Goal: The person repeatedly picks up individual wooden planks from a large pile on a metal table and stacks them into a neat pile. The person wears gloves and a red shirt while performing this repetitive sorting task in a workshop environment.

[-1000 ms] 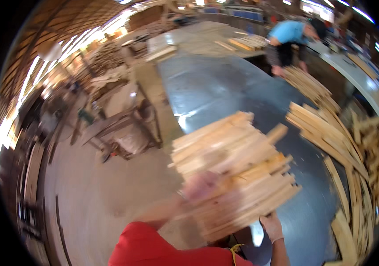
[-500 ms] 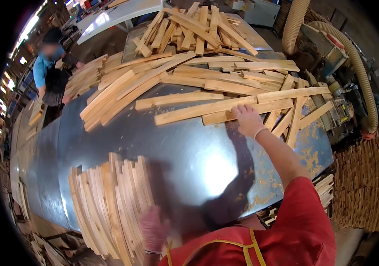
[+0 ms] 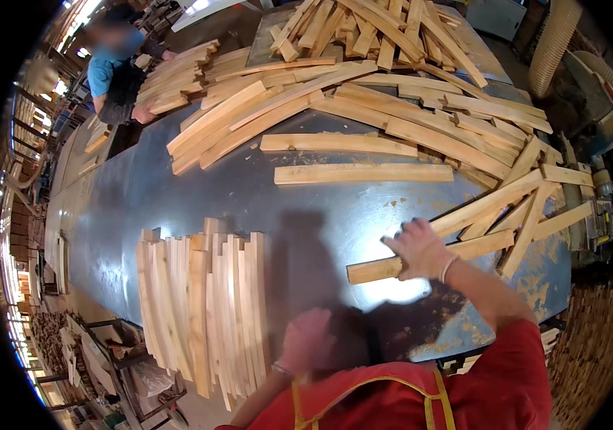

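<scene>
Nearer the front of the table (image 3: 220, 190) now, one wooden strip (image 3: 374, 271) lies under the right hand (image 3: 421, 251), fingers spread across it, grip unclear; the left hand (image 3: 307, 340) blurs beside the row of strips (image 3: 198, 308), closure untellable; wood looks stiff, light, best held mid-length.

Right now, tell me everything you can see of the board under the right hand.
The board is long and narrow, pale yellow-brown, apparently bare wood, with a squared-off near end. It slants up toward the picture's right, over the shiny table. The right hand lies across it, hiding part of its length; how firmly it grips is unclear. The far end reaches a crossing board; whether they touch can't be told.
</scene>
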